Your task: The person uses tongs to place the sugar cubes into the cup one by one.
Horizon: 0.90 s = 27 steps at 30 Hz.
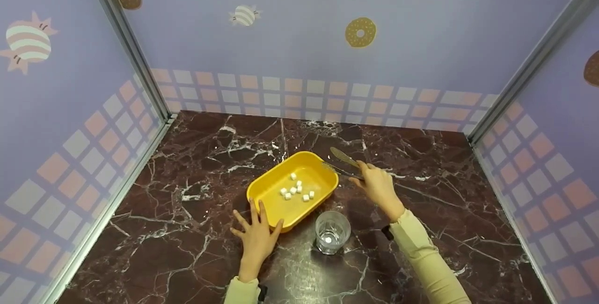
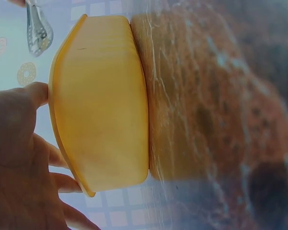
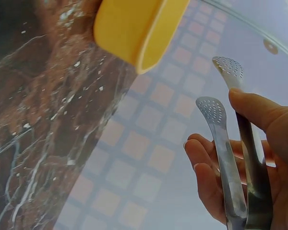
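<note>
A yellow plastic tray [image 1: 320, 181] sits at an angle on the marble-patterned table, with several small white cubes [image 1: 293, 190] inside. My left hand [image 1: 256, 242] rests at its near left corner, fingers spread and straight; the left wrist view has the thumb and fingertips along the rim. My right hand [image 1: 380, 186] holds metal tongs [image 3: 252, 158] with perforated, spoon-shaped ends. Their two arms stand apart with nothing between the tips. In the head view one tip overlaps the tray's right end. A clear glass [image 1: 332, 229] stands just right of the tray, a white spot showing near its bottom.
The dark red marble-patterned tabletop [image 1: 187, 229] runs back to a purple patterned wall [image 1: 299, 47]. Side walls with metal corner strips [image 1: 135, 56] enclose the table left and right.
</note>
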Available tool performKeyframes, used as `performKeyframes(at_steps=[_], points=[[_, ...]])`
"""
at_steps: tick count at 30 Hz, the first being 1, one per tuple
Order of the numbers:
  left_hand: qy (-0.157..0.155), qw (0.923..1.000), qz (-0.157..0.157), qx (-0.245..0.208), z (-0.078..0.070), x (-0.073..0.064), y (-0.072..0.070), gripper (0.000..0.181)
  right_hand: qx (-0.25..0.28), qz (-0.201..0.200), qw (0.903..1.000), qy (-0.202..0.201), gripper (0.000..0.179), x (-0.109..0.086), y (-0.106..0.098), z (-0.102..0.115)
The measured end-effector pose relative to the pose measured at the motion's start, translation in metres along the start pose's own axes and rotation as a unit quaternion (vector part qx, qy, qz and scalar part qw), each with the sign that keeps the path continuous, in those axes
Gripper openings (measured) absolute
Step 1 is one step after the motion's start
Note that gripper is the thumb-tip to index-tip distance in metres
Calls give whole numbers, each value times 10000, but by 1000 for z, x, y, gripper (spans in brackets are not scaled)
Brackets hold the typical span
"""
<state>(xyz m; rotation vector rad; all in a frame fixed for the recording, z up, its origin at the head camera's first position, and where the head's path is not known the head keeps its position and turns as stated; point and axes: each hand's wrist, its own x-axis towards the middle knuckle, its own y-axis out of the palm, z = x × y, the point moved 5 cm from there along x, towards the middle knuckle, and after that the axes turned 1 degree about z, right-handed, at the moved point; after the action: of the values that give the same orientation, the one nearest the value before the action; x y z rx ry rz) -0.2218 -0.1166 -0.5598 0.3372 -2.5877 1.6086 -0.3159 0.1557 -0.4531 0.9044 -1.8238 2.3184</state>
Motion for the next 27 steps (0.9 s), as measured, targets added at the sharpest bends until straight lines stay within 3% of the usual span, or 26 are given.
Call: performKeyframes(at_steps=[18,27], points=[[-128,9997,152,-110,2,1,2,77,-29,-41,9983,-586,48,10,4,43],[-148,9997,188,-102,2,1,3,78,-96,171,9982,-559,49,11,9,54]])
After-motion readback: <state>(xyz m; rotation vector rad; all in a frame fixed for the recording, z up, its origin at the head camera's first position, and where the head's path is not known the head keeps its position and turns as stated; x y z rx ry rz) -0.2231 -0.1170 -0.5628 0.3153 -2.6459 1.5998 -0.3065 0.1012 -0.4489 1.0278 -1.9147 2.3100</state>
